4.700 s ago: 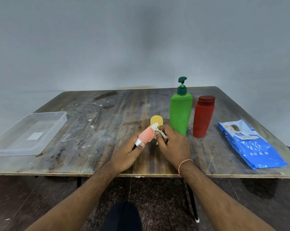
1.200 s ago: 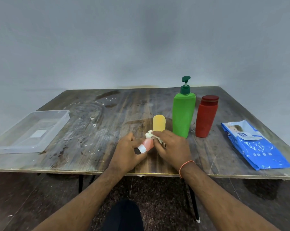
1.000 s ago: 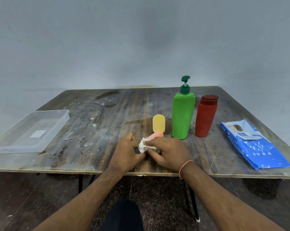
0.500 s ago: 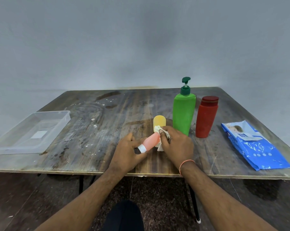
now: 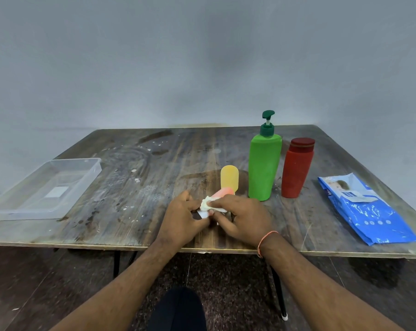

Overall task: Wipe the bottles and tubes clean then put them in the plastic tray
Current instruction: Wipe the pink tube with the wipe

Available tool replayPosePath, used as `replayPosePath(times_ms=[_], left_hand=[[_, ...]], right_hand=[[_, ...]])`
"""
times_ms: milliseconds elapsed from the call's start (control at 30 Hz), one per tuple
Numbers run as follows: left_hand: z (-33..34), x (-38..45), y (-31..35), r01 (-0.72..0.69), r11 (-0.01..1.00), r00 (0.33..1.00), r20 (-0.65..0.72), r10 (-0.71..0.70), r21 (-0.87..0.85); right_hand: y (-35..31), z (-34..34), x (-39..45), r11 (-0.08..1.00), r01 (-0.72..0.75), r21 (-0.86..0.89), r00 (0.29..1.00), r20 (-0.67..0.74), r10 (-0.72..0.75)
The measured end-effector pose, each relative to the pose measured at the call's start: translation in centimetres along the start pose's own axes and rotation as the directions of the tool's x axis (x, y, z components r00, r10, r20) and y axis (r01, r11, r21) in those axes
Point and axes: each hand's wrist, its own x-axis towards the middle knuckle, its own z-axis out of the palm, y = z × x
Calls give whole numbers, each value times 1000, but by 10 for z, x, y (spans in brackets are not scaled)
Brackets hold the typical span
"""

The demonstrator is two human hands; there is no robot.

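A pink tube (image 5: 223, 193) with a white cap lies tilted above the table's front middle, its cap end gripped by my left hand (image 5: 183, 220). My right hand (image 5: 242, 219) presses a crumpled white wipe (image 5: 209, 203) against the tube near the cap. Just behind stands a yellow tube (image 5: 229, 177). A green pump bottle (image 5: 264, 168) and a red bottle (image 5: 296, 169) stand upright to the right of it. The clear plastic tray (image 5: 23, 212) sits at the table's left edge with no bottles or tubes in it.
A blue pack of wet wipes (image 5: 364, 211) lies at the right side of the worn wooden table (image 5: 140, 187). A grey wall rises behind the table. The table's front edge is just below my wrists.
My right hand has slid the wipe back down the pink tube toward the cap end, after rubbing near its far end half a second ago. My left hand keeps its grip.
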Motion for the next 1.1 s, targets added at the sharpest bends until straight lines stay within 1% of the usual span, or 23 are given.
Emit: replayPosePath(times_ms=[100,167,233,367,500,667,833,933,1000,1100], left_hand=[[1,2,-2,9,1000,1000,-13,-9,8],[1,3,-4,30,999,999,-15,-30,24],[0,3,-4,44,999,999,-12,-44,28],[-2,3,-4,54,998,998,-11,-54,-15],[-2,3,-5,81,996,997,-19,-81,-44],[0,6,-7,114,990,993,-21,-116,-89],[2,7,-12,109,985,993,-38,-116,-134],[2,5,-10,90,985,993,-67,-101,-146],[1,4,-8,66,988,994,-76,-77,-143],[0,3,-5,29,987,996,-77,-42,-158]], right_hand=[[0,-1,2,994,-64,-85,995,-75,58],[1,-2,4,979,-166,-119,977,-153,147],[2,-3,6,959,-252,-132,954,-198,224],[3,0,8,922,-338,-187,931,-206,300],[10,1,9,898,-403,-176,911,-174,374],[9,1,9,912,-380,-151,917,-187,351],[5,1,8,936,-289,-202,943,-228,242],[7,3,8,939,-257,-228,957,-196,214],[7,5,7,942,-224,-252,970,-150,191],[2,3,5,955,-119,-273,991,-92,98]])
